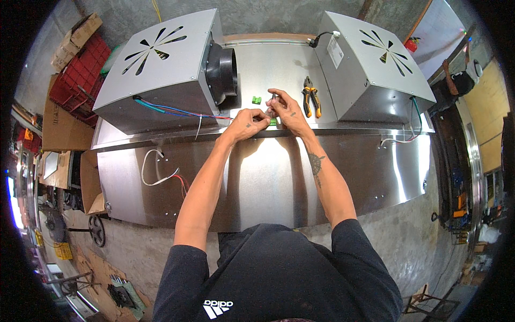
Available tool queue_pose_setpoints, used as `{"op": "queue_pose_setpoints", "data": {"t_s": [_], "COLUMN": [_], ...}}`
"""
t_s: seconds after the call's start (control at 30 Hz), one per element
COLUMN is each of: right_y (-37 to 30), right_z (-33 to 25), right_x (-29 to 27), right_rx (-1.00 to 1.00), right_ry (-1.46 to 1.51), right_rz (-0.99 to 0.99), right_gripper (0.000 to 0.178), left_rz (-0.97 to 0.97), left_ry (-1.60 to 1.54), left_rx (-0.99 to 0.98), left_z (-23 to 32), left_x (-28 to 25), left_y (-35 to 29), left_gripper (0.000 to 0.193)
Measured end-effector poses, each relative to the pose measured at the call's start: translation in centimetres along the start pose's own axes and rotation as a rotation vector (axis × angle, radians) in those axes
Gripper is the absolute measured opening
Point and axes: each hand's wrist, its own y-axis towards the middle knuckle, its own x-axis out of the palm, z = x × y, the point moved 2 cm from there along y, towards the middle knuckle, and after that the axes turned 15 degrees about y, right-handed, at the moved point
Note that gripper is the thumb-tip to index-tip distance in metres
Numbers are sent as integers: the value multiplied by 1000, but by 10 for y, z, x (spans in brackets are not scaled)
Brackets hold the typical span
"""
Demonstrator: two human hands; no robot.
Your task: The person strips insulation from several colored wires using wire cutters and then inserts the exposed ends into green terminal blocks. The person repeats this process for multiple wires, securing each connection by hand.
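My left hand (249, 123) is closed in a pinch on thin wires (190, 113), blue and red among them, that run from the left metal box. At its fingertips sits a small green terminal block (273, 122), partly covered by the fingers. My right hand (288, 111) is closed above this block, around a thin dark tool that looks like a small screwdriver (274, 96); its lower end is hidden. A second green terminal block (256, 100) lies just beyond my hands. To their right, pliers (310, 98) with orange and black handles rest on the metal surface.
Two grey metal boxes (155, 59) (375, 64) with slotted tops flank my hands. A black round duct collar (228, 72) sticks out of the left one. Loose white and red wires (161, 177) hang over the front steel panel (263, 188). Another person (456, 80) stands far right.
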Motion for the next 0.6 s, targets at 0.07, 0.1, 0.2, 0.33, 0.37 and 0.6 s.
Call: {"op": "queue_pose_setpoints", "data": {"t_s": [0.07,0.1,0.2,0.33,0.37,0.6], "right_y": [-1,-1,-1,-3,-4,-4], "right_z": [1,1,-7,-7,-6,-5], "right_x": [-2,-3,2,2,2,3], "right_rx": [22,25,24,-20,-32,-22], "right_ry": [169,98,-115,-63,38,29], "right_rz": [5,6,-14,8,34,16], "right_gripper": [43,44,45,48,50,46], "left_rz": [-15,-16,-19,-28,-30,-30], "left_ry": [-6,-13,-38,-65,-66,-56], "left_rx": [4,7,3,-8,-11,-2], "left_z": [2,4,-1,-3,-3,0], "left_x": [0,0,0,2,2,1], "left_y": [-1,-1,-2,0,0,0], "left_gripper": [33,33,32,32,32,32]}}
